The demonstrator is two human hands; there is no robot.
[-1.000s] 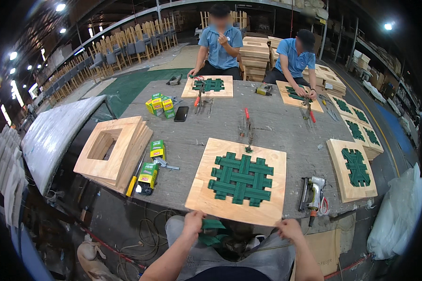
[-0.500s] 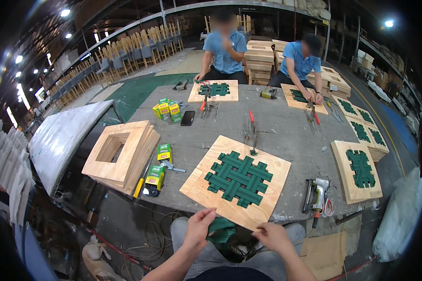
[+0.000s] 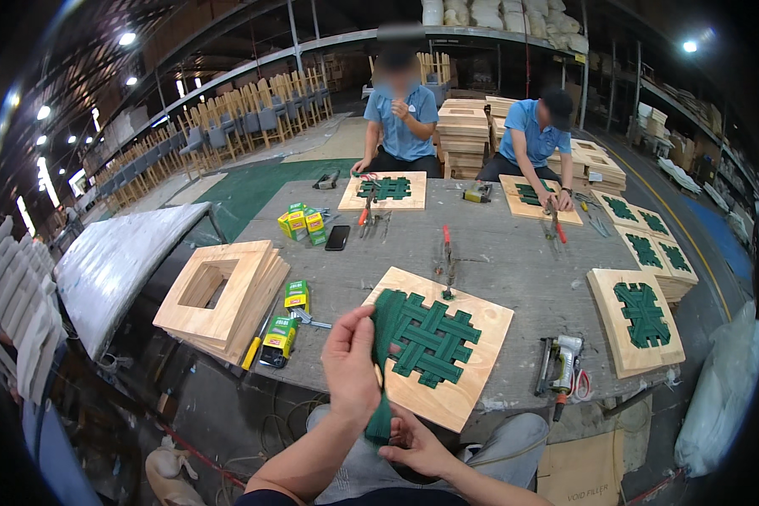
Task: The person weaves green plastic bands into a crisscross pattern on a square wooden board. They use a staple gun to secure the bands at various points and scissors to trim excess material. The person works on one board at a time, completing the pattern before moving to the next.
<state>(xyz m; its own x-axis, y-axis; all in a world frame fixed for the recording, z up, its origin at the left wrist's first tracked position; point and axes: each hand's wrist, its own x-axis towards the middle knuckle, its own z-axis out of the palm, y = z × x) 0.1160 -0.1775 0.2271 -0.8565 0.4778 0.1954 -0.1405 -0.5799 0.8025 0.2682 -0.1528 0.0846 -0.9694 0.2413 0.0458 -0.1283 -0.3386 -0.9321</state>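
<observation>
At the lower middle of the frame, the person's left hand (image 3: 352,364) is raised over the near edge of the bench (image 3: 514,253), its fingers closed in a pinch on a strip of dark green webbing (image 3: 383,371). That strip runs nearly upright in the picture, from the pinch near the square wooden seat frame (image 3: 441,347) down to a loose end below the bench edge, where the right hand (image 3: 415,444) lies palm up, fingers half curled, touching or just under the strip's lower end; whether it truly grips it cannot be told. The seat frame lies flat and turned like a diamond, just right of the left hand, with green webbing already woven across its opening. So the strip's long axis points from the person toward the frame's left corner, the left hand is the nearer one to the frame, and the right hand sits lower and closer to the body. A pneumatic stapler (image 3: 562,365) lies on the bench to the lower right of the frame, well apart from both hands and nearer the right one. To the left are small green and yellow boxes (image 3: 288,325) and a stack of empty wooden frames (image 3: 220,293). Red-handled pliers (image 3: 447,253) lie just beyond the seat frame. Across the bench, two people in blue shirts (image 3: 405,118) work at similar frames.
</observation>
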